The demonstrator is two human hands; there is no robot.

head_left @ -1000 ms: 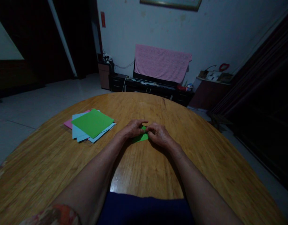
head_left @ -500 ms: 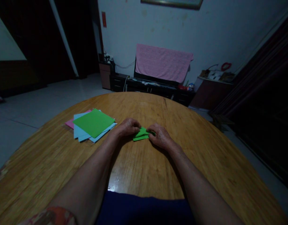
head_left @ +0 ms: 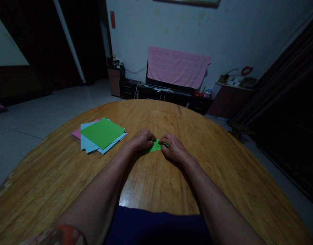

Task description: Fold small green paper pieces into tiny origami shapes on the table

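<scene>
A folded piece of green paper [head_left: 154, 147] lies on the wooden table [head_left: 156, 183] between my two hands. My left hand [head_left: 143, 139] is bent over its left side, fingers curled and pressed onto the paper. From the right, my right hand [head_left: 173, 147] grips the paper's right end between thumb and fingers. Both hands cover part of the paper, so its full outline is hidden. Folded layers and creases show in the small stretch between the fingertips.
Left of my left hand lies a stack of paper sheets, a green sheet [head_left: 102, 132] on top, light blue sheets [head_left: 86, 144] and pink [head_left: 76, 133] beneath. Past the table's far edge stands a low black cabinet [head_left: 128, 90] with a screen under a pink cloth [head_left: 178, 66].
My left hand has shifted slightly right and now covers more of the folded paper. The paper's raised layers look flatter. My right hand has barely moved.
</scene>
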